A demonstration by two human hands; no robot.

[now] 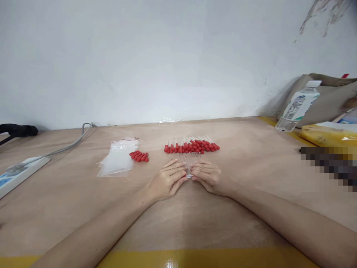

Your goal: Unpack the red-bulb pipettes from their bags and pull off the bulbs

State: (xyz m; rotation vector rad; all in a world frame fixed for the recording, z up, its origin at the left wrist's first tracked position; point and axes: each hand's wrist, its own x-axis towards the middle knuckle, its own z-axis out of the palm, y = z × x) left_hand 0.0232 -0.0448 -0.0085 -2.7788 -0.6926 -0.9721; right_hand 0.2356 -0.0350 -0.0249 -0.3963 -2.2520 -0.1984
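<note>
The left hand and the right hand met near the middle of the table, their fingertips almost touching across a narrow gap. On each hand the fingers lay close together, bent forward, with the thumb drawn in toward them, pinching a shiny clear tube that lay crosswise and showed only in that gap; a speck of red showed at the left fingertips, its shape mostly hidden. Just beyond the fingers, toward the back edge, a row of bare thin tubes lay side by side, partly covered by the hands. Behind these, red bulbs sat in a crowded row, with more clear stems reaching toward the back edge. Toward the table's left edge, a few loose red bulbs lay partly on clear plastic bags. Near the back right corner, a bottle leaned against a grey bag.
</note>
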